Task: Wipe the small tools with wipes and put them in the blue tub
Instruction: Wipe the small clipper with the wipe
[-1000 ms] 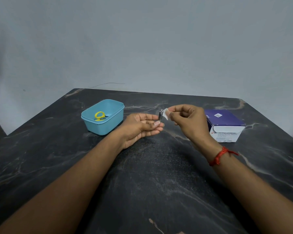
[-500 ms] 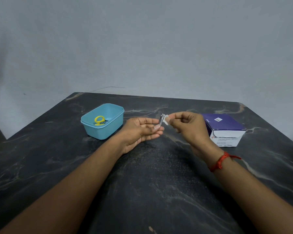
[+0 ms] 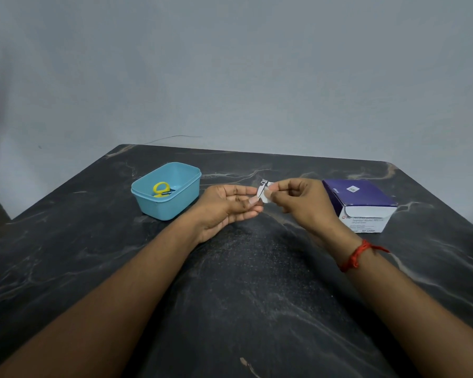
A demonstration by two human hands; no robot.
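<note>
Left hand (image 3: 227,207) lies palm up at the centre of the head view. Its fingers are stretched toward the right, and thumb and fingertips appear to pinch the lower end of a small metal nail clipper (image 3: 263,186), which stands up from them. The exact contact is too small to make out. The right hand (image 3: 303,203), with a red thread (image 3: 358,255) on its wrist, meets it from the right. Its fingers are curled and pinch a white wipe (image 3: 265,197) pressed against the clipper's side. Both hands are raised over the dark marbled surface (image 3: 243,301), so the clipper is in the air, not resting on anything.

To the left of centre, near the left hand but apart from it, stands the blue tub (image 3: 175,207). A pair of yellow-handled scissors (image 3: 161,188) already lies inside it. At the right of the frame, just past the right hand, sits a purple and white box (image 3: 362,204), probably the wipe supply.

The step in hand looks like wiping the clipper, with the drop into the tub yet to come. The main risk is the thin grip. The clipper is slick metal held only at one end, and a damp wipe dragged along it could twist or pull it free so that it falls onto the surface. The part under the left fingertips may also go unwiped unless the grip is shifted. A careless toss toward the tub could bounce off the rim.
</note>
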